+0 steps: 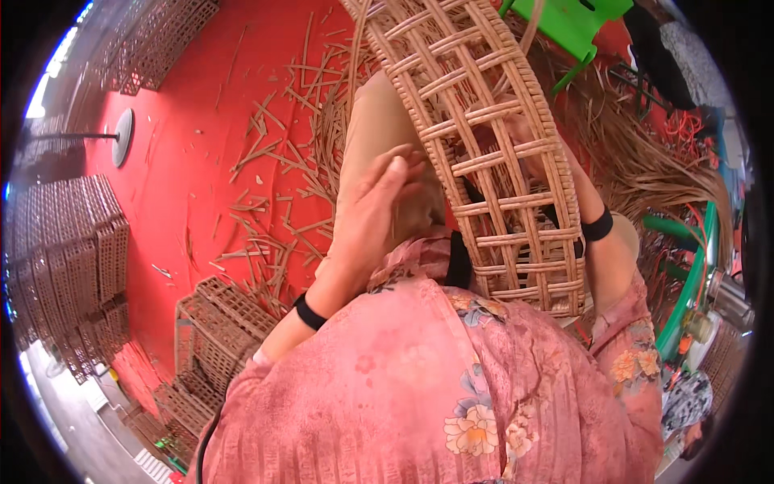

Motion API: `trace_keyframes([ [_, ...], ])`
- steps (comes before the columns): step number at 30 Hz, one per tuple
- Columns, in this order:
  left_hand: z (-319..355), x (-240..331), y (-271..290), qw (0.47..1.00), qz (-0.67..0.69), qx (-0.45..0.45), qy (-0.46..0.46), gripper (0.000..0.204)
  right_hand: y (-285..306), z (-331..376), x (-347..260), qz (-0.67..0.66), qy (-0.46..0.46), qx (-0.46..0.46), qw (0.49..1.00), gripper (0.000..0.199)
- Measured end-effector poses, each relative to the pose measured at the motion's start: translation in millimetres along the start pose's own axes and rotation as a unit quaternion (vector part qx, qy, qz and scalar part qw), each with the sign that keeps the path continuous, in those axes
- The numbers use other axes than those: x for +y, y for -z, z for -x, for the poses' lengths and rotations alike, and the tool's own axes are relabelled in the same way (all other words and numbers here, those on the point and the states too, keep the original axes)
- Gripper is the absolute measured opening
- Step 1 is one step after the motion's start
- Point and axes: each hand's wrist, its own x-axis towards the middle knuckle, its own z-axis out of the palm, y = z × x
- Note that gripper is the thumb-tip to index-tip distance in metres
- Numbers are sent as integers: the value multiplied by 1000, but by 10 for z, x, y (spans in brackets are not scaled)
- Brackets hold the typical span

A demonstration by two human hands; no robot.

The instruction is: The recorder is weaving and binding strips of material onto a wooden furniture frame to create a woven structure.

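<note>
The red floor [185, 145] takes up most of what lies below me, running from the upper left down under my knees, and it is littered with short cut cane strips [274, 145] that thicken toward my lap. Along its left edge stand stacks of finished woven panels [72, 258], and a smaller pile of woven lattice pieces [218, 323] sits just beside my left elbow. On my right a big heap of loose cane fibre [645, 161] spreads out, with a green hose [693, 266] curving through it and a green plastic stool [572, 24] at the top edge.

The open-weave rattan basket frame [492, 161] rests over my lap, its long axis running from the top centre of the view down and to the right, the lower rim close to my chest and the far end pointing away from me. My left hand [379, 210] lies against its left side, on my knee, fingers curled loosely; I cannot tell whether the grip is closed on a strip. My right hand [524, 153] is inside the frame, seen only through the lattice, so its grip is unclear too.

Open room lies to my left on the floor; the right is crowded.
</note>
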Motion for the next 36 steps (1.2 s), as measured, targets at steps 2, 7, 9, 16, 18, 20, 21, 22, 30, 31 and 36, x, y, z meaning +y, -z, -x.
trace_keyframes([
  [2,-23,-59,-43,990,136,-4,25,28,-18,0,-56,-4,16,23,1000,44],
  [7,-296,192,-38,998,-4,-62,8,33,-101,-32,-153,-12,49,67,996,45],
  [9,-360,289,-65,997,45,-29,60,30,-130,-77,-182,-18,60,74,995,45],
  [16,-450,489,50,998,22,-18,58,32,-227,-250,-68,-47,73,99,991,45],
  [18,-417,506,101,998,-5,-9,57,33,-273,-302,-43,-54,78,98,991,45],
  [20,-437,546,107,998,-16,-19,52,35,-269,-387,-21,-67,81,99,990,46],
  [21,-461,551,98,998,-23,-30,49,36,-262,-424,25,-70,80,101,989,46],
  [22,-473,546,80,998,-25,-28,49,36,-250,-459,55,-77,78,101,989,46],
  [30,-653,436,15,992,87,-52,72,37,-198,-675,130,-104,85,105,985,46],
  [31,-683,428,5,987,123,-70,70,34,-189,-694,147,-106,85,106,985,46],
  [36,-843,341,-65,978,179,-75,73,31,-127,-714,162,-116,94,106,983,47],
])
